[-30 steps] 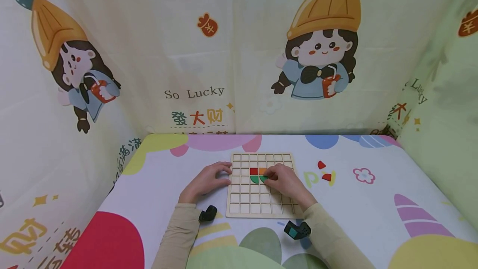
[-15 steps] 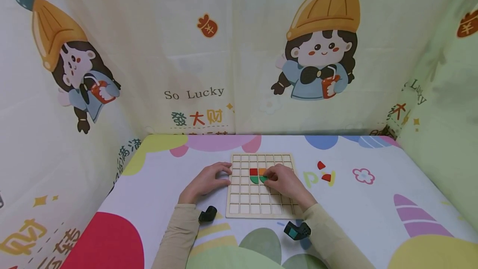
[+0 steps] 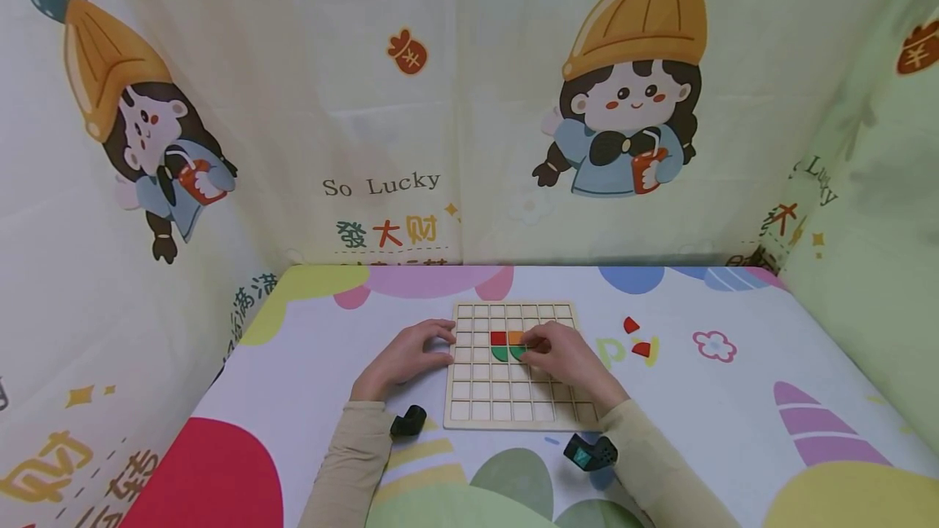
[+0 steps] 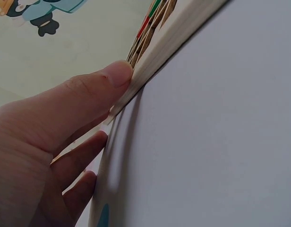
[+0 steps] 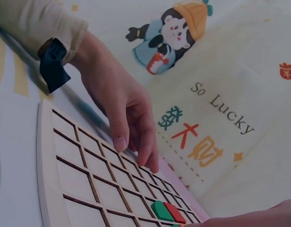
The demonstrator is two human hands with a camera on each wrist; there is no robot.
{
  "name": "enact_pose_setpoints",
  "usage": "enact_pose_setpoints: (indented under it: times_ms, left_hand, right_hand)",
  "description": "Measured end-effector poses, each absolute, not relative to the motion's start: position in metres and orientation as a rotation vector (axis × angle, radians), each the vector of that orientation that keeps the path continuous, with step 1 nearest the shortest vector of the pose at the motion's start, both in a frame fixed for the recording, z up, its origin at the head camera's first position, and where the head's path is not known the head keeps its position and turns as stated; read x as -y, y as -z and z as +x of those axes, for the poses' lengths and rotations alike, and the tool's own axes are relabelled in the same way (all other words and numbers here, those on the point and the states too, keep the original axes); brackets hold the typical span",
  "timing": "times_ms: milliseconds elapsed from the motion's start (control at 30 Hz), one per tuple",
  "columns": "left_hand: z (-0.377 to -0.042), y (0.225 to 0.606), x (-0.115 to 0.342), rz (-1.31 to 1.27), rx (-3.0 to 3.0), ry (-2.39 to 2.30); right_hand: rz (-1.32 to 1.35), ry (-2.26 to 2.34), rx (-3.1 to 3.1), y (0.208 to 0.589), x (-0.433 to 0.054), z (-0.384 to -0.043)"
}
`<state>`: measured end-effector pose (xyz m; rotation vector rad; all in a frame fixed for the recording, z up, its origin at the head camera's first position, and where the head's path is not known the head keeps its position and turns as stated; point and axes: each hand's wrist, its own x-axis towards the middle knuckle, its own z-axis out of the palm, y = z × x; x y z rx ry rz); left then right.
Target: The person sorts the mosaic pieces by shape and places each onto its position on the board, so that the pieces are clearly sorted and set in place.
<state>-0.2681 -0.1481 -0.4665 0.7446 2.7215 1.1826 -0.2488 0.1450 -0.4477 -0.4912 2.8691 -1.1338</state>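
A square wooden grid board [image 3: 471, 411] lies on the table. In its cells sit a red square [image 3: 499, 338], an orange square [image 3: 515, 337], a green quarter-circle tile [image 3: 500, 354] and a second green quarter-circle tile [image 3: 517, 354]. My right hand [image 3: 568, 355] reaches over the board from the right. Its thumb and curled fingers pinch at the second green tile, partly covering it. On the other side my left hand [image 3: 407, 353] rests against the board's left edge. In the left wrist view its thumb [image 4: 118, 74] touches the rim, and the fingers lie relaxed along the side.
Two red wedge-shaped pieces, a farther one [image 3: 631, 324] and a nearer one [image 3: 641, 348], lie on the patterned tablecloth [image 3: 704, 406] right of the board. Printed cloth walls [image 3: 506, 226] stand behind and beside the table. Black devices sit at both wrists.
My right wrist has shifted slightly to the right, while the fingertips stay at the second green tile and uncover a little more of it. The left hand has not visibly moved.
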Motion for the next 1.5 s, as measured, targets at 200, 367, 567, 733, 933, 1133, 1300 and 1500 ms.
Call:
enact_pose_setpoints:
  times_ms: [200, 367, 567, 733, 933, 1133, 1300, 1500]
  left_hand:
    - [-0.269, 0.467, 0.148, 0.759, -2.721, -1.185]
    - [-0.269, 0.468, 0.149, 0.762, -2.729, -1.173]
    - [-0.268, 0.466, 0.148, 0.771, -2.732, -1.172]
    - [-0.268, 0.466, 0.148, 0.769, -2.730, -1.178]
    - [-0.267, 0.466, 0.149, 0.765, -2.725, -1.193]
    - [-0.268, 0.468, 0.150, 0.773, -2.732, -1.191]
    - [-0.268, 0.468, 0.150, 0.770, -2.729, -1.195]
    - [-0.268, 0.468, 0.150, 0.758, -2.724, -1.194]
  right_hand:
    - [-0.424, 1.140, -2.869, 0.443, -0.163, -0.247]
    - [-0.401, 1.109, -2.903, 0.437, -0.188, -0.246]
    - [-0.393, 1.076, -2.997, 0.429, -0.228, -0.239]
    - [-0.360, 1.030, -3.055, 0.424, -0.261, -0.231]
    - [-0.247, 0.955, -3.068, 0.419, -0.294, -0.224]
    - [-0.211, 0.882, -3.054, 0.419, -0.314, -0.223]
    - [-0.134, 0.861, -2.997, 0.424, -0.319, -0.226]
    - [-0.101, 0.930, -2.923, 0.430, -0.321, -0.228]
